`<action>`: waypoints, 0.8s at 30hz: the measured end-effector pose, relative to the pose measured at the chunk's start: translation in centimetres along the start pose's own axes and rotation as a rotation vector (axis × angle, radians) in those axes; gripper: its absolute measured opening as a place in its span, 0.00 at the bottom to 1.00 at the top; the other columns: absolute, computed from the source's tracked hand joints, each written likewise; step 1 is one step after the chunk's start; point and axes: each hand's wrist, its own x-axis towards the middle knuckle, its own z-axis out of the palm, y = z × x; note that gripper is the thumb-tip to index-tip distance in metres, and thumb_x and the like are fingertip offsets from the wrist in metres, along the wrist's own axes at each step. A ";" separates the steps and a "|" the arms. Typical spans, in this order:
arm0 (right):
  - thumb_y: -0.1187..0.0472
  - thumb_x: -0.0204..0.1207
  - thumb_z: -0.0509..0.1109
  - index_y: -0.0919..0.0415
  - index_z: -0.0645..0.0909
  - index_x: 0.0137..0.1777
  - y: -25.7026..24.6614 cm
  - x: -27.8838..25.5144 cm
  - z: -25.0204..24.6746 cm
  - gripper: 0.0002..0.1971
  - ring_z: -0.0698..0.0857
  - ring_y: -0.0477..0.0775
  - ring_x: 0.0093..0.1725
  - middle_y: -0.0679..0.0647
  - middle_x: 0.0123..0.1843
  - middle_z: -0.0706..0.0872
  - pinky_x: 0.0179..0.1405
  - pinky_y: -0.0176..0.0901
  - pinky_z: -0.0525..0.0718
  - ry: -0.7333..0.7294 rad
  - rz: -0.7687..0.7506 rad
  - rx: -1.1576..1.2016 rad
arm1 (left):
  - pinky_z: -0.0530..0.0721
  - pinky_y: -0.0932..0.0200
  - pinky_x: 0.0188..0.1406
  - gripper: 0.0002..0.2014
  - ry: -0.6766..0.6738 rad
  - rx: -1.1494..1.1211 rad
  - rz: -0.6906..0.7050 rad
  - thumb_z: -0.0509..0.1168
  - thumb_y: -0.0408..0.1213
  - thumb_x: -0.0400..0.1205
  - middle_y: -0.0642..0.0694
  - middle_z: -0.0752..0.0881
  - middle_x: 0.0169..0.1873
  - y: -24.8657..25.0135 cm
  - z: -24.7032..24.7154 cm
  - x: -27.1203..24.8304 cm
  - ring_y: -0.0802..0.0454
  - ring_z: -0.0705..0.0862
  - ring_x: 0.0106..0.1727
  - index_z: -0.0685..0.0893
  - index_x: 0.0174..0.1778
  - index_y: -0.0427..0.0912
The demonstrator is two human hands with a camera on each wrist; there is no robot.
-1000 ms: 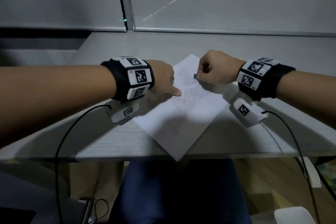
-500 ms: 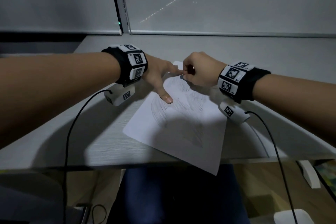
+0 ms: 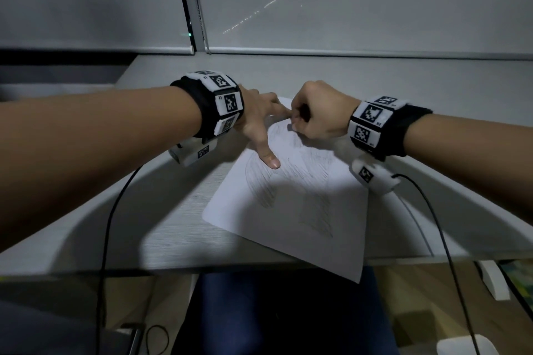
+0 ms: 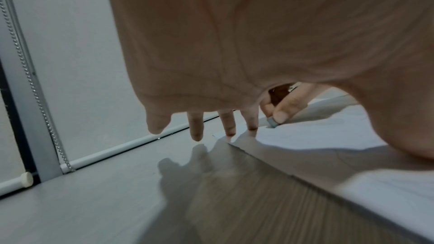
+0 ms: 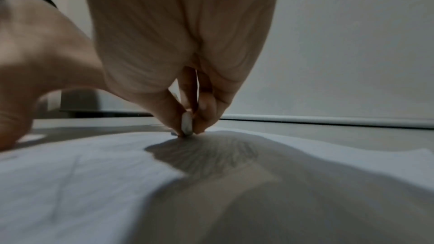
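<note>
A white sheet of paper [image 3: 291,204] with faint pencil shading lies askew on the grey desk [image 3: 161,228], one corner past the near edge. My left hand [image 3: 259,127] lies spread on the sheet's far left part, fingers [image 4: 229,123] straight with tips on the paper's corner, thumb pressing further down the sheet. My right hand [image 3: 314,115] is curled and pinches a small whitish eraser [image 5: 187,123] between thumb and fingers, its end touching the paper [image 5: 70,173] near the top. The eraser [image 4: 272,122] also shows in the left wrist view.
Roller blinds [image 3: 346,3] with a bead chain [image 4: 30,73] hang behind the desk. Black cables [image 3: 106,225] run from both wrist units over the desk's near edge. My legs in blue trousers [image 3: 274,320] are under the desk, and a white object [image 3: 464,347] sits on the floor at right.
The sheet has turned and shifted toward the right. Both hands moved closer together near its far end, and the left hand spread out flat from a more curled pose.
</note>
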 end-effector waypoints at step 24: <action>0.60 0.74 0.78 0.57 0.90 0.34 -1.6 0.0 0.1 0.08 0.84 0.39 0.26 0.45 0.28 0.89 0.32 0.33 0.80 -0.081 -0.053 0.070 | 0.61 0.29 0.85 0.63 0.004 -0.021 0.049 0.79 0.75 0.64 0.52 0.57 0.92 0.2 -0.3 -0.4 0.41 0.59 0.92 0.53 0.92 0.66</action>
